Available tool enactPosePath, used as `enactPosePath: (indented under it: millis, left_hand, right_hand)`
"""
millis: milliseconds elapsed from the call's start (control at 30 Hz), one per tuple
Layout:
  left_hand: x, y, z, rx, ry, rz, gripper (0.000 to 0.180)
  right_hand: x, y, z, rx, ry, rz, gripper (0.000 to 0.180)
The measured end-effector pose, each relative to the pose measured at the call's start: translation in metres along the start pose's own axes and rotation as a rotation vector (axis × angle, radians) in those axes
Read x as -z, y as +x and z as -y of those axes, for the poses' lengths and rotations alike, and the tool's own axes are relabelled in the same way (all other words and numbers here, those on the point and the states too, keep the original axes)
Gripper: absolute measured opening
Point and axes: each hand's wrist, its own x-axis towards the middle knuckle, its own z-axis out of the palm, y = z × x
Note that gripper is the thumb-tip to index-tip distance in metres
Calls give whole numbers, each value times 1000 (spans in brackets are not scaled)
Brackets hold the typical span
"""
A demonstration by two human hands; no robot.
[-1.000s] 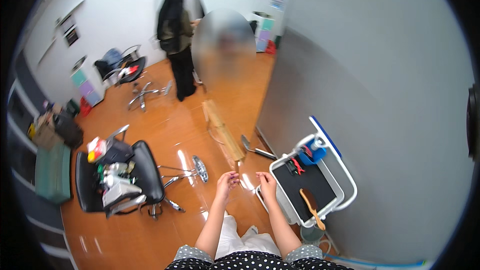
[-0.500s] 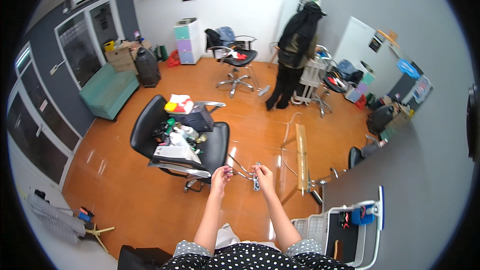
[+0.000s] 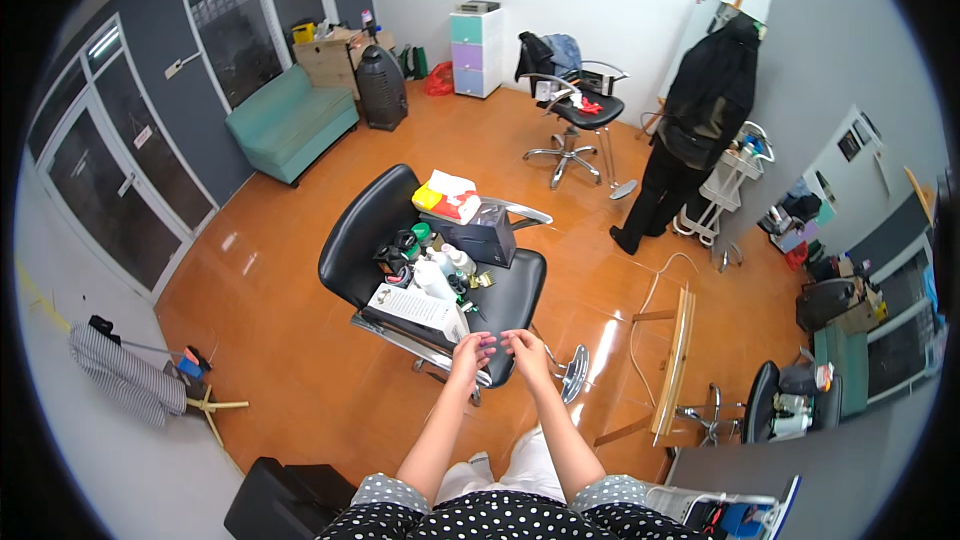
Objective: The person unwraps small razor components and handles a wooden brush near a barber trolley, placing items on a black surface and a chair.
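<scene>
My left hand (image 3: 469, 357) and my right hand (image 3: 527, 353) are raised in front of me, close together but apart. Their fingers are loosely bent and spread, and I see nothing held in them. Just beyond is a black salon chair (image 3: 516, 302) with chrome armrests and a chrome footrest (image 3: 574, 373). On its seat lie a white box (image 3: 415, 311), several white bottles (image 3: 432, 278), a green-lidded container (image 3: 422, 232) and a dark box (image 3: 487, 236). A red and yellow tissue pack (image 3: 445, 202) rests at the back of the seat.
A person in dark clothes (image 3: 700, 100) stands at the far right beside a white trolley (image 3: 722, 188). A wooden ledge (image 3: 677, 365) and a loose cable (image 3: 640, 360) are on the right. A green sofa (image 3: 290, 130) stands far left; a black seat (image 3: 280, 500) is near lower left.
My view has turned left, so the room has shifted right in it. The salon chair now appears right behind my hands, which have come closer together.
</scene>
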Motion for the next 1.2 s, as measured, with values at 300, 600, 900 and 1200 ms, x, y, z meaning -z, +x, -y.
enactPosePath:
  millis: [300, 600, 900, 1200]
  left_hand:
    - [-21, 131, 26, 65, -93, -196, 23]
    - [16, 276, 108, -80, -12, -525, 16]
    - [44, 339, 150, -283, 812, -684, 43]
    - [52, 329, 147, -48, 1019, -590, 52]
  right_hand:
    - [10, 161, -80, -89, -164, 176, 20]
    - [-3, 282, -173, -125, -453, 333, 16]
    - [-29, 316, -249, -12, -1021, 657, 34]
    - [-44, 322, -252, 116, -1158, 581, 32]
